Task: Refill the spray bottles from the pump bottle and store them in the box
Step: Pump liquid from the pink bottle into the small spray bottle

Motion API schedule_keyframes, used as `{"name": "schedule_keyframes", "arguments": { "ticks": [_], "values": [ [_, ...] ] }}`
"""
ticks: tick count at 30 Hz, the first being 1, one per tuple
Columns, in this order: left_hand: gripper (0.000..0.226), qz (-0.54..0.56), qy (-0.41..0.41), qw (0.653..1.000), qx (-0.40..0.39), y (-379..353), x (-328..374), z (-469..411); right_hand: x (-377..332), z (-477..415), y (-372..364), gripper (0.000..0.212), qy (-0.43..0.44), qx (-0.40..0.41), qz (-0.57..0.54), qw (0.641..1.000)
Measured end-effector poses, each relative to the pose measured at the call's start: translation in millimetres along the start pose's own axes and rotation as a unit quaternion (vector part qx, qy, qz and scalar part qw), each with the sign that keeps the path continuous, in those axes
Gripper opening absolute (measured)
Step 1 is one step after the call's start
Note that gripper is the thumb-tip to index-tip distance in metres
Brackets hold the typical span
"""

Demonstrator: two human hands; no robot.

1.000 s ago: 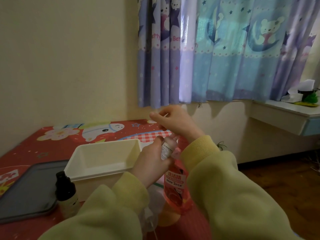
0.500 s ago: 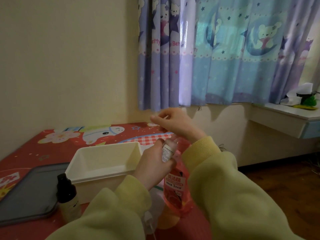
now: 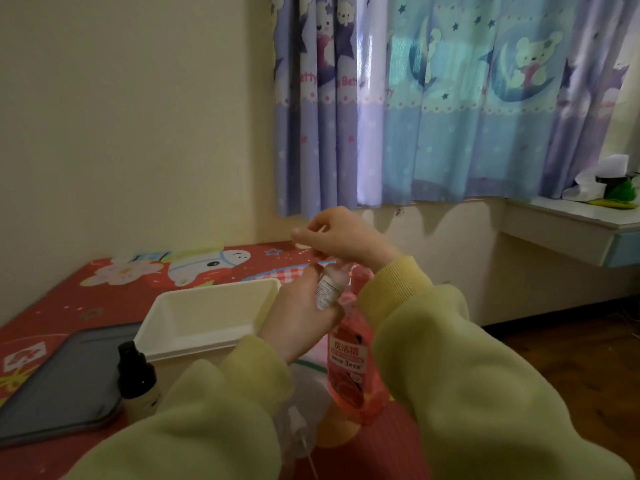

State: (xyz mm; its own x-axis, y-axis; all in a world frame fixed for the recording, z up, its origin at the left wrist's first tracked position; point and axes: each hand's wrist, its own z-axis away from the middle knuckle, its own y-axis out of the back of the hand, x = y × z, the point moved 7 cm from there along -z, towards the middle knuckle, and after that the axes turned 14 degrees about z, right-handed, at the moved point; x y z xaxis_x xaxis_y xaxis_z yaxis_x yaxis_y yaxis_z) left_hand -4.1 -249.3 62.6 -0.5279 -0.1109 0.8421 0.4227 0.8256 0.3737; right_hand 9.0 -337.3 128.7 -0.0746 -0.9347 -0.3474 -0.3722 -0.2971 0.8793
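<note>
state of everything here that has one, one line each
pump bottle: upright, right hand curled over its top
small spray bottle: gripped by left hand, beside pump bottle's neck
dark-capped bottle: upright, cap on
box: open, nothing visible inside
grey lid: off, flat beside box
sprayer head: loose, lying on table
curtain: drawn

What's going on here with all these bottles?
A person in yellow-green sleeves seems to be refilling a small bottle. The left hand grips it beside the top of the pink pump bottle, while the right hand is raised above, fingers curled. The white box behind is open, and a black-capped bottle stands in front of it.
</note>
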Motion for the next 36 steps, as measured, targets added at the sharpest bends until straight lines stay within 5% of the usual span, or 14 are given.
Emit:
{"name": "schedule_keyframes", "arguments": {
  "ticks": [8,16,21,36],
  "values": [
    [0.027,0.011,0.023,1.000,-0.006,-9.4,-9.4,4.7,10.5,-0.4,-9.8,0.037,-0.001,0.010,-0.042,0.999],
    [0.023,-0.024,-0.002,1.000,-0.018,1.6,4.5,-2.4,0.6,-2.9,-2.7,0.034,-0.005,-0.064,-0.082,0.995],
    [0.022,-0.031,-0.007,0.999,-0.008,-5.4,-0.9,0.0,12.0,-8.0,-10.0,0.047,-0.006,-0.002,-0.026,1.000],
    [0.023,-0.057,-0.010,0.998,-0.037,0.0,4.0,-2.8,2.5,-4.0,-3.5,0.045,-0.013,-0.014,-0.042,0.999]
  ]
}}
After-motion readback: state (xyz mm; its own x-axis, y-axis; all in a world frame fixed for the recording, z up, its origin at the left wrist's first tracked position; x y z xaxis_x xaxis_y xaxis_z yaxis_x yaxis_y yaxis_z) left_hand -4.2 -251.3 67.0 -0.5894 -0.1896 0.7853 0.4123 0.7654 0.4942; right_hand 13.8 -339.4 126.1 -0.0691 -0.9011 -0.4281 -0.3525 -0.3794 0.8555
